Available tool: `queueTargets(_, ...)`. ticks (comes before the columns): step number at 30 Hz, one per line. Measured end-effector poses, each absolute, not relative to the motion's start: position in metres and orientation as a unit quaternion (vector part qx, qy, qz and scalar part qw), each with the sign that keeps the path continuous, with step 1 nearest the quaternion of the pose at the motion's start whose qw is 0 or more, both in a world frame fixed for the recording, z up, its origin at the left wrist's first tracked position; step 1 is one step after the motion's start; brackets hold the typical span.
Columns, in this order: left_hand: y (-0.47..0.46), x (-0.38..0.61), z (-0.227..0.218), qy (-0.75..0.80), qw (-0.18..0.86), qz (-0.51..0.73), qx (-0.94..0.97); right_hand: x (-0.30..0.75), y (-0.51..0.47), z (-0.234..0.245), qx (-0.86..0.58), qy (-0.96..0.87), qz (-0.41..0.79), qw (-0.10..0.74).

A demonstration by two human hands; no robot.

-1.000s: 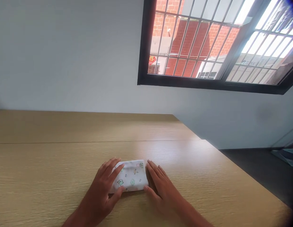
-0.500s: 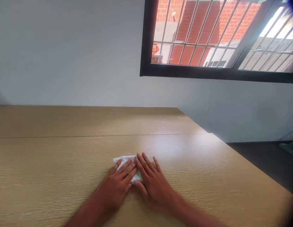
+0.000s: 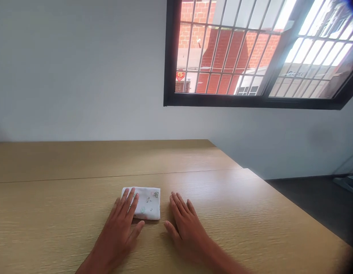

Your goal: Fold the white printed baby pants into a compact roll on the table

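A white cloth [image 3: 148,204] with small printed pictures lies folded into a flat rectangle on the wooden table [image 3: 79,213]. My left hand [image 3: 121,220] rests over the cloth's left part, fingers stretched out and pointing forward, thumb apart near its lower edge. That hand hides the cloth's left side. To the right of the cloth, and apart from it, is my right hand [image 3: 186,226]. Its fingers are extended, its thumb is held away from them, and it holds nothing.
A seam [image 3: 102,177] crosses the tabletop toward the back. The table's right edge slants down beside a dark floor [image 3: 296,194]. Behind stand a pale wall [image 3: 79,68] and a barred window [image 3: 222,99] with a black frame.
My hands have moved apart, the left one leftward and the right one off the cloth. More of the cloth shows now, lying flat. The view has tilted up a little.
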State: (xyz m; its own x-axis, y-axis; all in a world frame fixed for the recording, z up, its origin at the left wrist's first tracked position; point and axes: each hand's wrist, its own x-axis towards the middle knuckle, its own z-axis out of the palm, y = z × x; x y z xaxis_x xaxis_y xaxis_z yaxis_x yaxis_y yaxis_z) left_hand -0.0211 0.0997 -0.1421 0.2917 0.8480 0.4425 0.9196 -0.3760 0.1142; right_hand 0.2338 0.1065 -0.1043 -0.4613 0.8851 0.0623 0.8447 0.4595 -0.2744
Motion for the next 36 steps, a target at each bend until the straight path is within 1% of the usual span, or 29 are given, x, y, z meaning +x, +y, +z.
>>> queueTargets(5,0.110,-0.014,-0.142,-0.621,-0.007,-0.223,-0.751,0.223,0.100,-0.102,-0.464,-0.875,0.050,0.132)
queueTargets(8,0.102,-0.004,-0.143,-0.610,-0.017,-0.204,-0.766,0.220,0.096,-0.101,-0.430,-0.889,0.033,0.156)
queueTargets(11,0.085,0.016,-0.143,-0.575,-0.001,-0.192,-0.795,0.221,0.095,-0.098,-0.420,-0.894,0.029,0.155)
queueTargets(17,0.065,0.040,-0.145,-0.492,0.066,-0.196,-0.846,0.225,0.104,-0.096,-0.453,-0.880,0.071,0.122)
queueTargets(21,0.066,0.036,-0.142,-0.487,0.117,-0.216,-0.838,0.227,0.105,-0.098,-0.458,-0.876,0.107,0.106)
queueTargets(25,0.066,0.035,-0.136,-0.479,0.157,-0.223,-0.834,0.226,0.098,-0.096,-0.432,-0.887,0.137,0.092)
queueTargets(27,0.065,0.036,-0.133,-0.466,0.159,-0.216,-0.843,0.225,0.095,-0.093,-0.406,-0.897,0.146,0.100)
queueTargets(30,0.066,0.034,-0.132,-0.451,0.158,-0.216,-0.852,0.224,0.094,-0.090,-0.378,-0.902,0.158,0.134)
queueTargets(33,0.070,0.026,-0.133,-0.444,0.133,-0.228,-0.856,0.227,0.098,-0.090,-0.375,-0.894,0.173,0.172)
queueTargets(34,0.072,0.023,-0.134,-0.448,0.106,-0.236,-0.856,0.229,0.100,-0.090,-0.378,-0.889,0.181,0.183)
queueTargets(36,0.076,0.017,-0.133,-0.462,0.018,-0.249,-0.851,0.232,0.102,-0.091,-0.385,-0.878,0.198,0.204)
